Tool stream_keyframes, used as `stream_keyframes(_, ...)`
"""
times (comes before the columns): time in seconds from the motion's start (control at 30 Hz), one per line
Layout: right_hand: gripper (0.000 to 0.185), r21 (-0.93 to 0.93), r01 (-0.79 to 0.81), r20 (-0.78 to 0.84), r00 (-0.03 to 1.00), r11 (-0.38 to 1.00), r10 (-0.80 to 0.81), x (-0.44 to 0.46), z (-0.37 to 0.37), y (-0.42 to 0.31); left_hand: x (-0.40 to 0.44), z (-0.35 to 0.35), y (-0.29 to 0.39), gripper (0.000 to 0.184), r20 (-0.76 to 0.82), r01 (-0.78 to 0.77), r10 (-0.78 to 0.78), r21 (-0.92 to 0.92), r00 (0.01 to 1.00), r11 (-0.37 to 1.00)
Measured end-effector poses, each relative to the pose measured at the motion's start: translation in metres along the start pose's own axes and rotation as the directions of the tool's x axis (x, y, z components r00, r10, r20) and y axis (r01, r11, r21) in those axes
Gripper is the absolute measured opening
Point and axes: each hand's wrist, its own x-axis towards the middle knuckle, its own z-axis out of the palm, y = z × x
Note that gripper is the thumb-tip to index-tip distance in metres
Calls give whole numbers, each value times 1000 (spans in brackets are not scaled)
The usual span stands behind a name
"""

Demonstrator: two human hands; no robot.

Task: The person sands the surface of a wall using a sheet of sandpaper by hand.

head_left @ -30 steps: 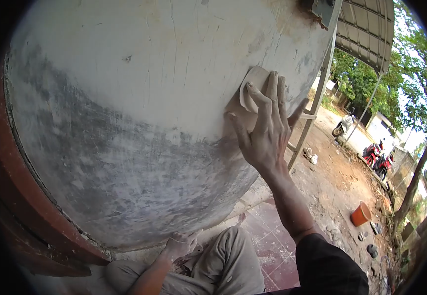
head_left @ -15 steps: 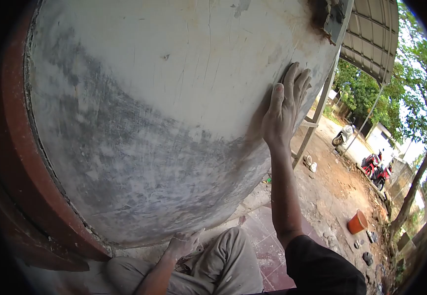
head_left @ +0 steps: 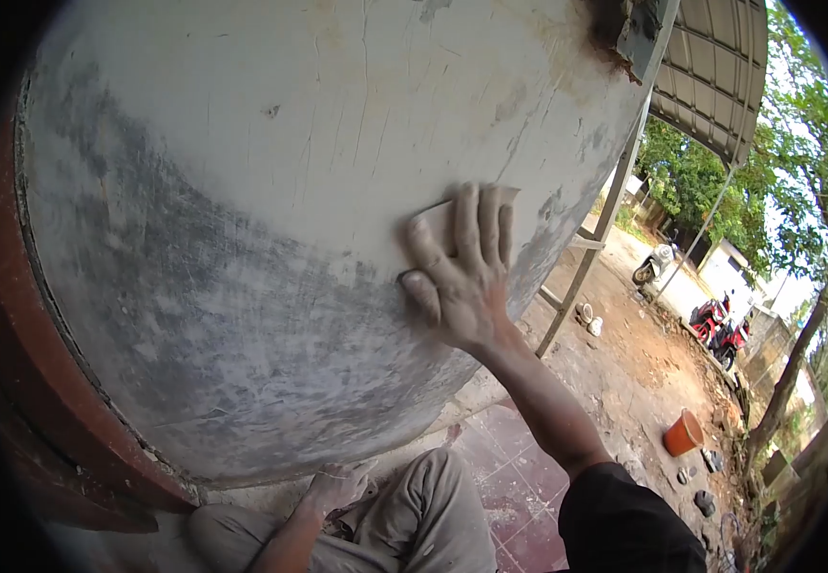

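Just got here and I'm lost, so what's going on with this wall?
A seated person's right hand presses a thin sheet, possibly sandpaper, against the scratched wall, near where its pale upper area meets the darker gray patch. The left hand is down by the lap, near the wall's foot. An orange bucket stands off to the right.

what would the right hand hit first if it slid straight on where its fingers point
Probably nothing: the right hand points up the pale wall, which looks free to the picture's top edge, though depth is unclear.
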Motion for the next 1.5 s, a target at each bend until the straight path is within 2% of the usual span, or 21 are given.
stream_keyframes(0.07, 54, -108, 330, 87, 943, 938, -322, -17, 2, -6, -1, 4, 1, 39, -26, -6, 5, -51, 1000, 999)
stream_keyframes(0.13, 54, 62, 90, -28, 996, 994, -89, -17, 1, 19, -3, 9, -2, 37, 32, 56, -55, -48, 998, 997)
stream_keyframes(0.2, 62, 185, -360, -95, 920, 915, 381, -2, -10, 46, -5, 13, -3, 37, 39, 57, -55, -59, 998, 997)
stream_keyframes(0.3, 69, 236, -441, -110, 873, 866, 475, 12, -11, 29, -4, 16, -3, 36, 43, 45, -43, -64, 998, 997)
stream_keyframes(0.37, 73, 21, 1, -40, 999, 1000, 0, -7, 5, -7, -2, 18, -8, 35, 38, 40, -38, -61, 999, 997)
stream_keyframes(0.4, 73, 18, -5, -39, 999, 1000, 6, -12, 9, -5, 1, 19, -9, 34, 68, 54, -51, -50, 996, 997)
stream_keyframes(0.47, 75, -45, 366, -72, 927, 930, -368, -21, 13, -4, -2, 22, -13, 33, 105, 70, -65, -41, 992, 997)
stream_keyframes(0.53, 81, 99, -157, -40, 986, 983, 161, -21, -1, 19, -3, 20, -10, 30, 85, 84, -83, -4, 993, 996)
stream_keyframes(0.57, 84, 157, -424, 13, 904, 892, 427, -15, -7, 28, -2, 21, -9, 30, 75, 91, -89, -18, 993, 996)
stream_keyframes(0.67, 89, 249, -524, -59, 831, 815, 552, -7, -4, 4, -2, 19, -10, 29, 71, 55, -49, -80, 996, 995)
stream_keyframes(0.73, 93, 120, -324, -49, 942, 939, 331, -23, 7, -25, 0, 17, -7, 27, 36, 45, -41, -106, 999, 993)
stream_keyframes(0.8, 105, -38, 221, -35, 974, 975, -222, -38, 13, -41, 0, 23, -8, 26, 27, 40, -37, -94, 999, 995)
stream_keyframes(0.83, 105, -35, 221, -35, 974, 975, -223, -45, 14, -31, -1, 24, -9, 25, 10, 43, -43, -86, 999, 995)
stream_keyframes(0.9, 103, 0, -334, 27, 942, 942, 334, -51, 10, 11, -5, 22, -11, 24, 24, 57, -55, -75, 998, 996)
stream_keyframes(0.93, 101, 195, -585, 15, 804, 787, 594, -36, 1, 20, -5, 23, -9, 24, 46, 63, -60, -64, 997, 996)
stream_keyframes(1.03, 99, 331, -661, -127, 676, 673, 726, -15, 4, 12, -2, 26, -12, 23, 74, 73, -67, -75, 995, 995)
stream_keyframes(1.1, 104, 113, -233, -70, 968, 966, 242, -18, 4, -24, 0, 17, -7, 23, 61, 60, -56, -57, 997, 997)
stream_keyframes(1.2, 106, 30, 40, 25, 999, 999, -40, -54, 11, -36, 2, 22, -12, 23, 82, 53, -50, -24, 995, 998)
stream_keyframes(1.3, 105, 318, -609, 22, 771, 727, 636, -60, 5, 10, -2, 15, -10, 22, 90, 61, -59, -19, 994, 998)
stream_keyframes(1.4, 107, 261, -695, 1, 694, 670, 720, -44, 4, 11, -4, 14, -5, 20, 68, 42, -37, -71, 997, 997)
stream_keyframes(1.5, 98, 211, -191, 50, 981, 959, 185, -72, 13, -52, 7, 36, -21, 18, 23, -15, 17, -80, 1000, 997)
